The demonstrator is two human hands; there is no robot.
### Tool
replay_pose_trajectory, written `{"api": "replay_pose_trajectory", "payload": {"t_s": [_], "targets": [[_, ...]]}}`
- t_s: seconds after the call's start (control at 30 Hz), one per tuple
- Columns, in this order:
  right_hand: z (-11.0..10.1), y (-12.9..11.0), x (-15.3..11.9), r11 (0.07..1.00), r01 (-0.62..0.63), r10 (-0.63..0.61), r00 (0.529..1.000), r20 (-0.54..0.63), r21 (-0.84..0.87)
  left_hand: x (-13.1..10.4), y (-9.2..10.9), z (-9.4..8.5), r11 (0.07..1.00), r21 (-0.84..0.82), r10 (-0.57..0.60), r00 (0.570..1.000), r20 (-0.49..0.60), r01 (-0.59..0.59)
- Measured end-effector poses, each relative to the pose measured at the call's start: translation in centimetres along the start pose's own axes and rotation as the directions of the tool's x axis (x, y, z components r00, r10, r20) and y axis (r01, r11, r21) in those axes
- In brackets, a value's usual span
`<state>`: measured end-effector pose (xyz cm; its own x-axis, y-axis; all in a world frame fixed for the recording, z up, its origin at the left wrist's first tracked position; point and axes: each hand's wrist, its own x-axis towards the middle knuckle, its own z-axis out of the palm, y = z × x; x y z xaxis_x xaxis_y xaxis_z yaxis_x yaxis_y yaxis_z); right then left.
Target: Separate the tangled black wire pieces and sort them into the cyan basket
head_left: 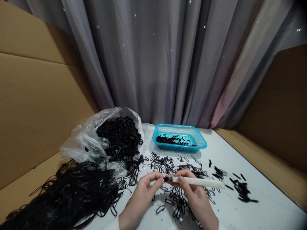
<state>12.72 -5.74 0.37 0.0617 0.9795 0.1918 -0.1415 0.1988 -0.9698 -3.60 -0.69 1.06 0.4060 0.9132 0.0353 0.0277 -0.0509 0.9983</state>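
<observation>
My left hand [145, 197] pinches a small black piece [166, 179] between thumb and fingertips. Right beside it, my right hand [194, 195] is closed around a white pen-like tool [203, 182], whose dark tip points left and meets the black piece. The tool lies nearly level, its white end sticking out to the right. Under and around both hands, thin black loops [179, 203] are scattered on the white table [271, 207]. What exactly the black piece is cannot be made out.
A blue basket [202, 143] with small black pieces stands behind the hands. A clear plastic bag [83, 137] full of black material is at the back left, a big heap of black strands [72, 195] at the left front. Black pieces [242, 190] lie at right.
</observation>
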Motion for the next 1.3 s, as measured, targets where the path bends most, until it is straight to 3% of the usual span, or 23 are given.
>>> {"api": "replay_pose_trajectory", "payload": {"t_s": [0.27,0.5,0.6,0.77,0.83,0.93,1.1,1.3], "targets": [[-0.2,0.6,-0.4,0.962,0.025,-0.029,0.999,-0.012,-0.273,-0.3,0.3,0.3,0.998,0.052,0.025,1.0,0.009,-0.025],[-0.1,0.7,-0.5,0.934,0.036,-0.049,0.998,-0.029,-0.355,-0.2,0.5,0.1,0.994,0.099,0.047,0.998,0.041,-0.05],[0.1,0.6,-0.4,0.963,0.0,-0.013,0.999,-0.048,-0.269,-0.1,0.2,-0.1,0.97,0.222,0.094,0.994,0.048,-0.103],[0.4,0.5,-0.1,0.999,-0.051,0.05,0.998,-0.044,-0.016,0.2,-0.4,-0.2,0.908,0.412,0.16,0.97,-0.181,-0.073],[0.5,0.5,-0.1,0.999,-0.05,0.05,0.998,-0.04,0.004,0.3,-0.3,-0.2,0.91,0.404,0.171,0.97,-0.171,-0.089],[0.5,0.6,-0.3,0.999,-0.015,0.014,0.999,-0.031,-0.043,0.4,0.0,0.0,0.917,0.372,0.193,0.977,-0.089,-0.147],[0.3,0.6,-0.8,0.966,0.051,-0.057,0.998,-0.015,-0.253,0.3,0.0,0.1,0.919,0.365,0.199,0.975,-0.097,-0.151],[0.4,0.8,-1.2,0.834,0.278,-0.291,0.955,0.049,-0.477,0.4,-0.4,-0.2,0.929,0.339,0.172,0.984,-0.046,-0.147]]}}
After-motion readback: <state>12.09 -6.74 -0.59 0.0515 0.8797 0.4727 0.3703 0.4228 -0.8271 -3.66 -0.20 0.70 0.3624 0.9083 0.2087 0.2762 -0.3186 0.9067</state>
